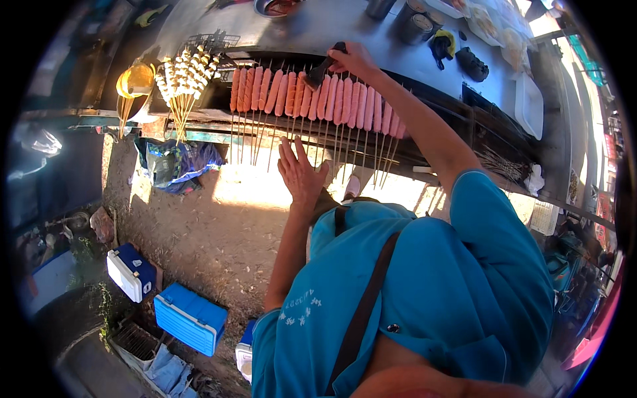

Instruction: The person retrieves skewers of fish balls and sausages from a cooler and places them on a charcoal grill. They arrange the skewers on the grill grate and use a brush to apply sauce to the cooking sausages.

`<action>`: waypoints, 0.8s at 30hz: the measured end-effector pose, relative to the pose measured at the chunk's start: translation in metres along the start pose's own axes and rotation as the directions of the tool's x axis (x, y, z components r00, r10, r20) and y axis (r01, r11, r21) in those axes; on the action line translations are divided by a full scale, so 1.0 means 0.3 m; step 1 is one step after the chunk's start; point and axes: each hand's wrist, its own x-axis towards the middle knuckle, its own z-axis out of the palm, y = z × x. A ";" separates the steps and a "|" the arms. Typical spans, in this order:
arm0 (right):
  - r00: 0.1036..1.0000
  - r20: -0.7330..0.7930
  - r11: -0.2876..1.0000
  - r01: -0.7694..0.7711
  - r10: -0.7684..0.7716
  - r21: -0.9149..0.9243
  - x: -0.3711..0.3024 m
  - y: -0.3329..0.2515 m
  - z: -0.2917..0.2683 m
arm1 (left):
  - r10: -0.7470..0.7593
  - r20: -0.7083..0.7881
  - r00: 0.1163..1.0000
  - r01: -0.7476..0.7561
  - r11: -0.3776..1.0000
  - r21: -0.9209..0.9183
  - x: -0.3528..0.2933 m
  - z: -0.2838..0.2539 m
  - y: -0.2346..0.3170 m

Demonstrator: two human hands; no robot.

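A long row of pink sausages on skewers (pixel 346 101) lies across the grill, bare sticks pointing toward me. Those at the left end look redder and glossier than the pink ones at the right. My right hand (pixel 355 61) is closed around the dark handle of a basting brush (pixel 317 74), whose bristle end is down at the sausages left of the row's middle. Below the row, my left hand (pixel 303 176) is open with fingers spread, close to the stick ends; whether it touches any cannot be made out.
Left of the sausages stand skewers of pale pieces (pixel 186 76) and skewers with a yellow top (pixel 136 81). A metal counter (pixel 352 30) behind the grill carries metal cans (pixel 417 28) and a white tray (pixel 528 106). Cooler boxes (pixel 191 317) sit on the ground.
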 end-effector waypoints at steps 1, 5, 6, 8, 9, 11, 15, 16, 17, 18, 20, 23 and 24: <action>0.996 -0.082 1.000 0.018 -0.019 -0.024 0.014 -0.004 -0.035 | -0.019 0.004 1.000 0.019 1.000 -0.005 -0.001 -0.005 0.005; 0.987 0.155 0.997 -0.028 0.038 -0.067 -0.101 -0.028 0.002 | -0.111 0.026 0.994 0.110 0.993 0.035 -0.016 0.004 0.011; 0.962 0.263 0.994 -0.045 0.070 -0.100 -0.123 -0.041 0.008 | -0.122 0.027 0.992 0.121 0.992 0.042 -0.014 0.003 0.017; 0.998 0.054 0.999 -0.040 0.042 -0.030 -0.075 0.055 -0.097 | -0.113 0.039 0.993 0.110 0.992 0.053 0.003 -0.003 0.034; 0.999 -0.023 0.999 -0.033 0.033 0.005 -0.070 0.035 -0.126 | -0.121 0.044 0.992 0.118 0.992 0.053 0.005 -0.002 0.034; 0.995 -0.089 0.997 -0.029 0.035 0.070 -0.071 0.012 -0.141 | -0.133 0.057 0.990 0.130 0.990 0.053 0.012 0.000 0.034; 1.000 0.013 0.992 -0.002 0.000 0.126 -0.156 -0.059 -0.110 | -0.123 -0.035 0.992 0.125 0.989 0.078 0.045 0.041 0.008; 1.000 -0.011 0.990 -0.009 0.011 0.138 -0.162 -0.057 -0.129 | -0.173 0.047 0.984 0.171 0.984 0.045 0.057 0.036 0.013; 0.999 -0.035 0.988 -0.016 0.022 0.151 -0.169 -0.058 -0.151 | -0.218 0.130 0.967 0.218 0.976 0.016 0.070 0.029 0.019; 0.998 -0.059 0.986 -0.027 0.037 0.165 -0.180 -0.064 -0.169 | -0.259 0.218 0.941 0.267 0.964 -0.008 0.081 0.017 0.027; 0.996 -0.086 0.983 0.009 0.007 0.182 -0.195 -0.084 -0.208 | -0.254 0.257 0.932 0.252 0.967 0.043 0.092 0.022 0.003; 0.986 -0.150 0.985 0.092 -0.070 0.148 -0.220 -0.150 -0.272 | -0.151 0.220 0.964 0.153 0.988 0.009 0.089 0.023 -0.060; 0.979 -0.175 0.984 0.125 -0.102 0.127 -0.225 -0.171 -0.291 | -0.133 0.220 0.966 0.153 0.985 -0.077 0.090 0.005 -0.077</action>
